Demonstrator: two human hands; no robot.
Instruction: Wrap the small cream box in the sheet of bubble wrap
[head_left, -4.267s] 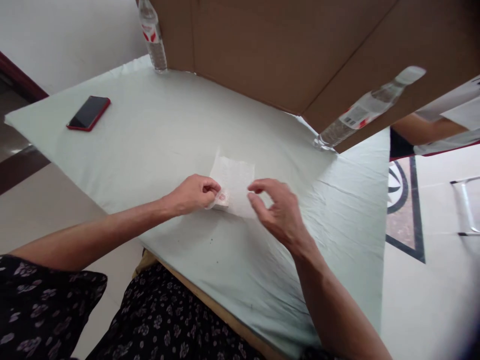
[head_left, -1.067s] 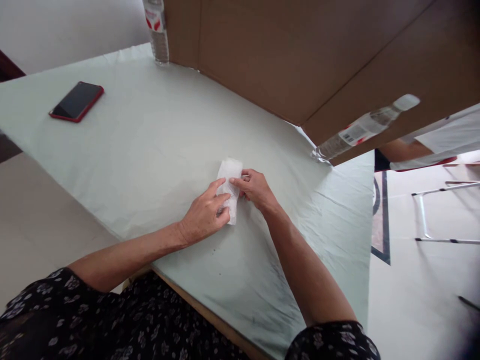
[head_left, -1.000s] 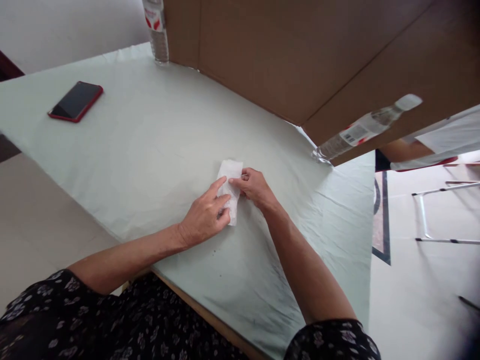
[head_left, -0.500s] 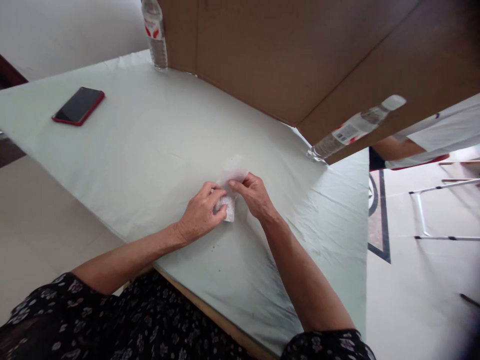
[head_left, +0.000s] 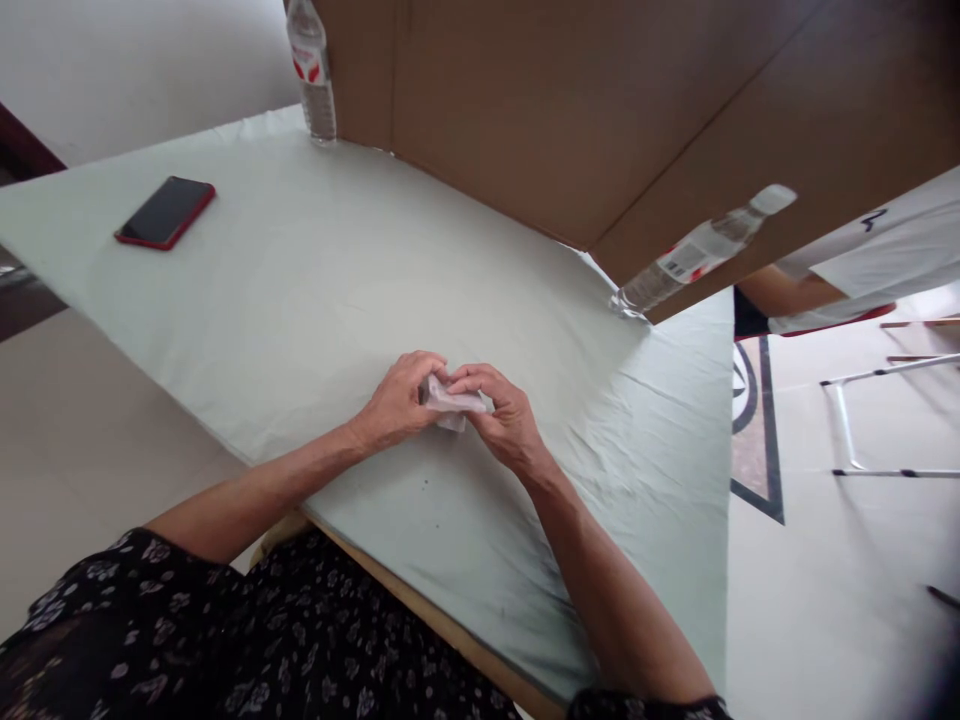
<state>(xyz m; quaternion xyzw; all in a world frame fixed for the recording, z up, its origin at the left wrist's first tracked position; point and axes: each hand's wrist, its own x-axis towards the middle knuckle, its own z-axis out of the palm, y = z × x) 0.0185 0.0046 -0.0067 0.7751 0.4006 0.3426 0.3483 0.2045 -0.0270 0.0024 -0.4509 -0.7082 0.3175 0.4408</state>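
Note:
Between my hands, close to the table's near edge, is a small, thin, whitish sheet [head_left: 456,402], folded and crumpled; I cannot tell if it is paper or plastic film. My left hand [head_left: 397,405] grips its left end between thumb and fingers. Fingers of my right hand [head_left: 511,425] lie over the upper side, with the thumb below, pinching the right end. A pale corner hangs under the fold. The fingers cover part of the sheet.
A pale green cloth [head_left: 300,290] covers the table. A red-cased phone [head_left: 166,212] lies at the left. Two water bottles [head_left: 311,75] stand against a large brown cardboard panel [head_left: 510,110]. Beyond it at the right shows a person's arm [head_left: 795,292], with a metal frame [head_left: 844,425] on the floor.
My right hand has brought the sheet's far part down and toward me, folding it over. My left fingers have shifted slightly up and now hold the left end.

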